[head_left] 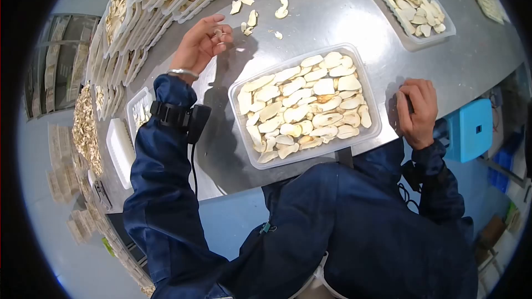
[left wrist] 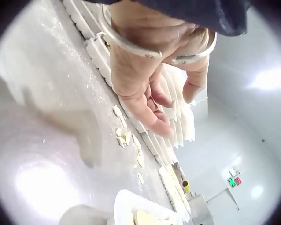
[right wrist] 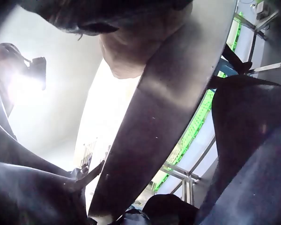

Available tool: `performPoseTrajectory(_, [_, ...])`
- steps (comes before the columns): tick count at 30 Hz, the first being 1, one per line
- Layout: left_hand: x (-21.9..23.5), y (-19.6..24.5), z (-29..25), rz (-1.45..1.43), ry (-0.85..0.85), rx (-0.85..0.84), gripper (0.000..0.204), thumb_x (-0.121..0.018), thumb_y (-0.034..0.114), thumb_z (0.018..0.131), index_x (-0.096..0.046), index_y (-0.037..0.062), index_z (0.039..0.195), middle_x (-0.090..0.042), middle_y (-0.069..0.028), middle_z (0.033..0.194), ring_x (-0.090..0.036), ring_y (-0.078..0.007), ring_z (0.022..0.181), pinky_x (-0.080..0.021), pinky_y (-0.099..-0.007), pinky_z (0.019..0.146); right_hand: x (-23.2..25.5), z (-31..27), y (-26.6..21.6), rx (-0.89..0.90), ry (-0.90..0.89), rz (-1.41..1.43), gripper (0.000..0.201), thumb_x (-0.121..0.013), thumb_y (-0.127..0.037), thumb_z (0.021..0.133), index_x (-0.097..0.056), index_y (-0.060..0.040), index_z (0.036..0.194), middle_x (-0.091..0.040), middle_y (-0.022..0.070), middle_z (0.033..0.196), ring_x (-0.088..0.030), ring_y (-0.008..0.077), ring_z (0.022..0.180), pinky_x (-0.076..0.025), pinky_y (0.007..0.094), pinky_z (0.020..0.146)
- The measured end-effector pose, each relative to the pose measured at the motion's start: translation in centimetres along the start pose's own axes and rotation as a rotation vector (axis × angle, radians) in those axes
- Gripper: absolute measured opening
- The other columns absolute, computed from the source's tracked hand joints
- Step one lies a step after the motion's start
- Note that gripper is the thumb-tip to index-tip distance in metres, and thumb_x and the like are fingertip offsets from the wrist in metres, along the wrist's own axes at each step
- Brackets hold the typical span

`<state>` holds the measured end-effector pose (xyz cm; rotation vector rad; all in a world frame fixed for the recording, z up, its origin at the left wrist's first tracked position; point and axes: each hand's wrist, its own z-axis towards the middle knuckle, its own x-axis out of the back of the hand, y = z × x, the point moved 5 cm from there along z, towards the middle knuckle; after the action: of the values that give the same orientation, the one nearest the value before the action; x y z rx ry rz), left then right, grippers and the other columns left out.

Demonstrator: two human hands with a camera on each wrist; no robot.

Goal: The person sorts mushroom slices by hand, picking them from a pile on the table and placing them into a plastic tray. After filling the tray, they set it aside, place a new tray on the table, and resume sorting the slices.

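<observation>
Already the tray (head_left: 372, 112) at the counter's (head_left: 332, 16) near edge looks nearly full. The left hand (head_left: 200, 44) pinches a slice (head_left: 218, 32) near the far edge, by loose slices (head_left: 252, 19); the right hand (head_left: 417, 111) curls over the near edge.

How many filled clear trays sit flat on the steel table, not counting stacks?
2: one tray before the person, between the left hand and right hand; another tray at the far right. Edge stacks may hide more.
</observation>
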<state>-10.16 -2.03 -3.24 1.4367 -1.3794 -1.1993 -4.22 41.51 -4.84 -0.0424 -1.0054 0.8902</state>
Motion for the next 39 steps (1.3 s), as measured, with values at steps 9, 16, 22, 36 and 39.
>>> performPoseTrajectory(9, [-3.5, 0.3, 3.6, 1.134, 0.191, -0.090, 0.032, -0.082, 0.024, 0.075, -0.072, 0.0028, 0.096, -0.068, -0.0037, 0.079, -0.061, -0.0090, 0.069, -0.049, -0.0253, 0.063, 0.0, -0.1, 0.0, -0.012, -0.009, -0.013, 0.007, -0.065, -0.001, 0.079, -0.062, -0.0005, 0.084, -0.061, 0.0123, 0.089, -0.056, 0.0293, 0.083, -0.043, 0.0383, 0.075])
performPoseTrajectory(16, [-4.6, 0.6, 3.4, 1.164, 0.114, -0.034, 0.016, -0.075, 0.013, 0.078, -0.070, 0.0005, 0.086, -0.065, -0.0040, 0.070, -0.060, -0.0104, 0.059, -0.049, -0.0272, 0.057, 0.0, -0.2, 0.1, -0.023, -0.011, -0.007, 0.007, -0.065, -0.001, 0.079, -0.062, -0.0007, 0.085, -0.061, 0.0119, 0.089, -0.056, 0.0291, 0.083, -0.043, 0.0380, 0.076])
performPoseTrajectory(22, [2.1, 2.8, -0.9, 0.833, 0.161, -0.011, 0.012, -0.071, 0.009, 0.081, -0.069, -0.0021, 0.087, -0.065, -0.0048, 0.071, -0.061, -0.0100, 0.060, -0.050, -0.0242, 0.055, 0.0, -0.1, 0.0, -0.005, 0.005, 0.018, 0.006, -0.064, -0.002, 0.080, -0.061, -0.0008, 0.085, -0.061, 0.0132, 0.090, -0.056, 0.0309, 0.083, -0.042, 0.0393, 0.075])
performPoseTrajectory(36, [24.7, 8.0, -21.7, 1.186, 0.637, 0.381, 0.017, -0.073, 0.010, 0.081, -0.071, 0.0006, 0.095, -0.067, -0.0032, 0.074, -0.064, -0.0121, 0.065, -0.052, -0.0261, 0.058, -0.3, -0.2, 0.1, 0.021, -0.032, 0.022, 0.006, -0.062, -0.001, 0.083, -0.060, 0.0020, 0.088, -0.060, 0.0160, 0.092, -0.055, 0.0321, 0.083, -0.043, 0.0387, 0.076])
performPoseTrajectory(39, [22.2, 9.5, -20.0, 1.592, 0.578, -0.070, 0.025, -0.073, 0.014, 0.082, -0.072, 0.0003, 0.103, -0.072, -0.0063, 0.082, -0.067, -0.0136, 0.072, -0.053, -0.0273, 0.068, -0.2, -0.1, 0.0, 0.035, -0.025, 0.034, 0.006, -0.062, -0.002, 0.083, -0.060, 0.0017, 0.088, -0.060, 0.0156, 0.092, -0.055, 0.0320, 0.083, -0.043, 0.0391, 0.076])
